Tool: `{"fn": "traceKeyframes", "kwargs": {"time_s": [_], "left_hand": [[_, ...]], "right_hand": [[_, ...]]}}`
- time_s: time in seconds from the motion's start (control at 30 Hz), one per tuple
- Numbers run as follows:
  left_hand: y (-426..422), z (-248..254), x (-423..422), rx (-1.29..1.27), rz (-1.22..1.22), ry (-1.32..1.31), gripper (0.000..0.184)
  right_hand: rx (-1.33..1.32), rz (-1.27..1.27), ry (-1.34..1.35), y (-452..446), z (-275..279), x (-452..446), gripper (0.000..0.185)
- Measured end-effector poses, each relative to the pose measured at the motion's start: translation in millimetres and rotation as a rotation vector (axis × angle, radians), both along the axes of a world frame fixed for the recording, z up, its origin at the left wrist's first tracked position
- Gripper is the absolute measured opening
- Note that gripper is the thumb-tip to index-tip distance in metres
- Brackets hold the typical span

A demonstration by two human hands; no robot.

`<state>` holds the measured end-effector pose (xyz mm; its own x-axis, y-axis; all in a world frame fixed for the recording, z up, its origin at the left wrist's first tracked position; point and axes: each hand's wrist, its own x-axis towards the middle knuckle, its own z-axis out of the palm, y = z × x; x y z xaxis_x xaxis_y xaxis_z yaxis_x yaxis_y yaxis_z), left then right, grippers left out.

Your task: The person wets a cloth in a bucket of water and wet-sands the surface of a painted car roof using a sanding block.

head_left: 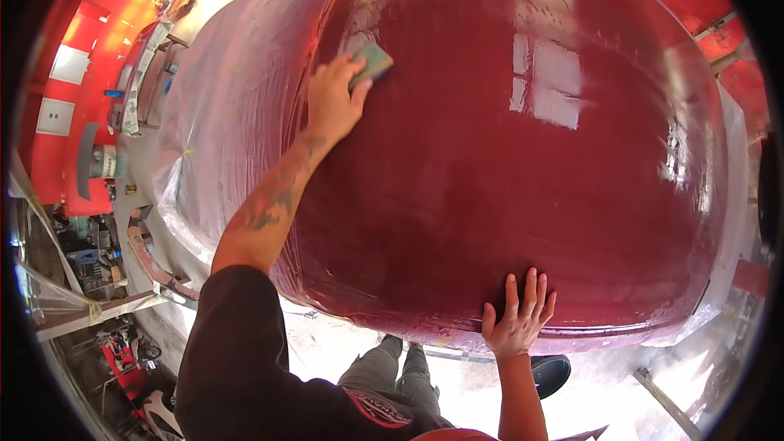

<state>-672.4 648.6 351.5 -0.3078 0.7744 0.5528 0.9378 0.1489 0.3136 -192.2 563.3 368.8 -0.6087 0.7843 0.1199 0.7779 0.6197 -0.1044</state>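
Observation:
A large, dark red, glossy curved panel (pixel 457 171) fills the middle of the head view, wet-looking, with window reflections on it. My left hand (pixel 335 98) is closed round a greenish rectangular block (pixel 372 63) that rests against the panel's upper left part. Fingers spread, my right hand (pixel 519 314) lies flat on the panel's near edge at the lower right, with nothing in it. Clear plastic sheeting (pixel 237 106) covers the surface left of the panel.
Red wall panels (pixel 98 73) stand at the far left. Below them are cluttered tools (pixel 94 265) and a wooden beam (pixel 102 314). A dark round object (pixel 551 376) lies below my right hand, and a bar (pixel 665 403) is at the lower right.

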Motion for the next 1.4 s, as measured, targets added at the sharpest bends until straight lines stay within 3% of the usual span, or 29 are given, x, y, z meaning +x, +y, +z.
{"fn": "traceKeyframes", "kwargs": {"time_s": [0.07,0.13,0.27,0.4,0.47,0.53,0.63,0.7,0.77,0.8,0.87,0.93,1.07,1.17,1.23,1.3,1.4], "left_hand": [[-40.3,6.5,27.0,-0.073,-0.177,-0.044,0.039],[-22.5,11.3,2.5,-0.093,-0.259,-0.051,0.037],[95.7,7.9,-67.3,-0.053,-0.058,-0.119,0.034],[102.2,23.2,-45.5,-0.145,0.180,-0.199,0.032],[73.0,6.8,-28.2,-0.018,-0.033,-0.122,0.033],[13.7,9.5,8.3,-0.033,-0.286,-0.095,0.034],[-9.0,17.4,13.3,-0.123,-0.446,-0.073,0.035],[46.1,16.3,-11.3,-0.059,-0.421,-0.036,0.033],[125.6,16.0,-38.7,0.006,-0.178,-0.060,0.030],[162.6,18.8,-47.0,-0.081,-0.062,-0.176,0.030],[180.9,21.2,-26.2,-0.090,0.046,-0.158,0.031],[167.7,21.1,-9.6,-0.075,-0.109,-0.248,0.031],[40.7,26.3,71.3,-0.099,-0.516,-0.067,0.037],[68.6,26.9,52.4,-0.135,-0.598,-0.056,0.037],[141.3,25.5,35.0,-0.018,-0.493,-0.014,0.033],[207.6,35.6,31.9,-0.082,-0.317,-0.016,0.025],[191.6,59.0,67.6,-0.155,-0.182,-0.073,0.032]], "right_hand": [[0.001,0.000,0.001,-0.9,-0.1,0.8,0.056],[0.006,0.003,-0.008,-0.9,-1.9,1.2,0.056],[0.017,-0.005,0.003,1.9,-3.9,1.4,0.056],[-0.006,-0.009,0.032,-0.2,-1.2,-0.1,0.056],[0.006,-0.008,0.026,0.9,-1.3,-0.3,0.057],[0.006,-0.007,0.022,-0.1,-0.8,-0.4,0.057],[-0.016,-0.012,0.015,0.0,-1.0,0.2,0.057],[-0.015,-0.015,0.016,-0.2,-1.9,0.9,0.057],[-0.005,-0.024,0.010,-2.4,-2.6,0.6,0.058],[-0.008,-0.021,0.019,-1.4,-3.0,0.8,0.058],[-0.025,-0.020,0.017,-2.1,-1.2,2.5,0.058],[-0.045,-0.029,0.029,-1.0,-1.1,0.1,0.058],[-0.047,-0.022,0.026,0.2,0.9,-0.2,0.059],[-0.039,-0.006,0.018,0.7,3.4,-1.4,0.057],[-0.041,-0.022,0.030,1.9,1.9,-1.6,0.058],[-0.051,-0.037,0.030,2.7,-1.6,-0.8,0.060],[-0.050,-0.026,0.041,-1.7,-1.3,0.5,0.061]]}}
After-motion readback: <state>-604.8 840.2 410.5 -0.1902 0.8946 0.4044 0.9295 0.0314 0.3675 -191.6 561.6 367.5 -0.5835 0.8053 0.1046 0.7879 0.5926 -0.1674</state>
